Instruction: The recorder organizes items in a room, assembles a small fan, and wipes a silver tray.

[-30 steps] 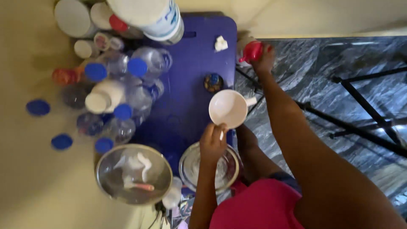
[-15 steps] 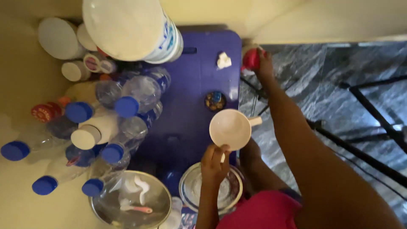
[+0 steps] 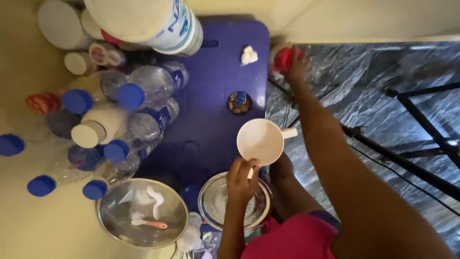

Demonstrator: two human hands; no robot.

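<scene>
Here, a blue plastic table (image 3: 215, 72) is taking up the middle of the view, set against a pale wall and beside a grey marbled floor (image 3: 383, 120). A big white tub (image 3: 148, 19) is standing at its far end, and a crowd of clear bottles with blue caps (image 3: 129, 96) is filling the table's left side. Nearer the person, a steel bowl (image 3: 110, 223) is sitting with a few white pieces and a small pink-handled tool inside it, and just beside it a round glass lid (image 3: 215, 204) is lying flat. A small dark round item (image 3: 238, 102) and a crumpled white scrap (image 3: 248, 55) are resting on the bare blue top.

As far as the work shows, the white cup (image 3: 261, 141) is being held above the near edge of the table, over the glass lid, and it is looking empty; nothing is showing as poured or scooped yet, so the job is seeming to be at an early stage.

The left hand (image 3: 242, 180) is curling closed around the cup's near rim, fingers pinching it from below. The right hand (image 3: 297, 67) is reaching far out to the table's far corner, fingers wrapping part-closed about a small red object (image 3: 283, 57) there; exactly what that is cannot be told.
</scene>
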